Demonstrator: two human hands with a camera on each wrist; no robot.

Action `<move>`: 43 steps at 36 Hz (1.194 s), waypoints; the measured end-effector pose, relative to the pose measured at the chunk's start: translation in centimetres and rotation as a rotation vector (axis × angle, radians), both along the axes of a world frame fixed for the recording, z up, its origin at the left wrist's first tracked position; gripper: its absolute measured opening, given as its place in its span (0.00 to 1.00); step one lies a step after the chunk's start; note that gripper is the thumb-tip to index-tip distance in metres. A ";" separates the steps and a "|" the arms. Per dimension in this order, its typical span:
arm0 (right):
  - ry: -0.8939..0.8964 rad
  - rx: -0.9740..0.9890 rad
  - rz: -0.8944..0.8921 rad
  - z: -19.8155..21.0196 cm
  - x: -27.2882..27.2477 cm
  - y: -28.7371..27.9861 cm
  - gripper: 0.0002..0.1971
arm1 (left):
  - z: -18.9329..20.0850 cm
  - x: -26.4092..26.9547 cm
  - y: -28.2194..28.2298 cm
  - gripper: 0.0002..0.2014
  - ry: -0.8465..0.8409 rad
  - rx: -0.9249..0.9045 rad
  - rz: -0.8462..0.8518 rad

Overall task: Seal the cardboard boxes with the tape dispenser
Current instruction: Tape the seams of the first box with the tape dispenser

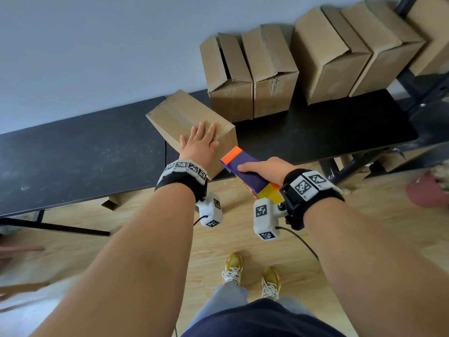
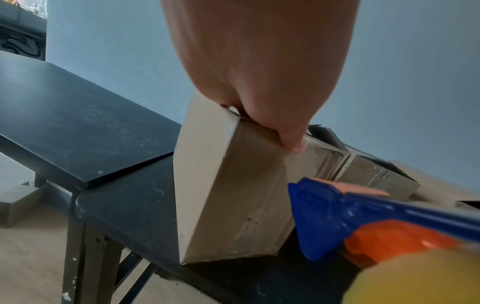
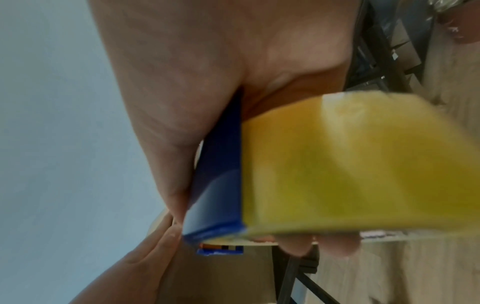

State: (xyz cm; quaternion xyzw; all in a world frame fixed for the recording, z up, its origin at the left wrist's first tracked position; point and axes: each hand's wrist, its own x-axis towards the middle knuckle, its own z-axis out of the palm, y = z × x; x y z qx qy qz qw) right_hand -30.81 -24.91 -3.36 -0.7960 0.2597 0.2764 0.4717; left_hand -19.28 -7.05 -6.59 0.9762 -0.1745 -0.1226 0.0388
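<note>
Head view: my left hand [image 1: 199, 142] lies flat, fingers straight, on the box [image 1: 179, 115] — which sits on the black table [image 1: 80, 147] at about 12 o'clock from me. My right hand [image 1: 264, 167] grips the tape dispenser [image 1: 245, 171], its orange nose just beside the box's near end at 4 o'clock. More boxes [image 1: 267, 69] stand at 1 o'clock.

Matt brown cardboard box [image 1: 184, 117] with glossy clear tape; smooth glossy plastic tape dispenser [image 1: 245, 170]; scuffed matt black counter [image 1: 80, 152]; pale wood-look floor [image 1: 218, 242].
</note>
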 end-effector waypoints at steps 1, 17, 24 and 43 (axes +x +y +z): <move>0.003 0.002 -0.012 -0.1 0.3 0.2 0.24 | -0.1 0.0 0.0 0.26 -0.005 0.005 -0.004; 0.130 0.077 -0.177 -3.0 2.9 1.8 0.21 | -1.2 -0.9 -0.1 0.25 -0.158 -0.008 -0.007; 0.271 -0.059 -0.171 -7.5 0.6 0.9 0.34 | -1.6 -1.2 0.1 0.25 -0.214 -0.026 -0.002; -0.070 -0.284 -0.040 -1.6 7.6 -2.1 0.24 | -3.5 -0.6 0.2 0.25 -0.422 -0.106 -0.017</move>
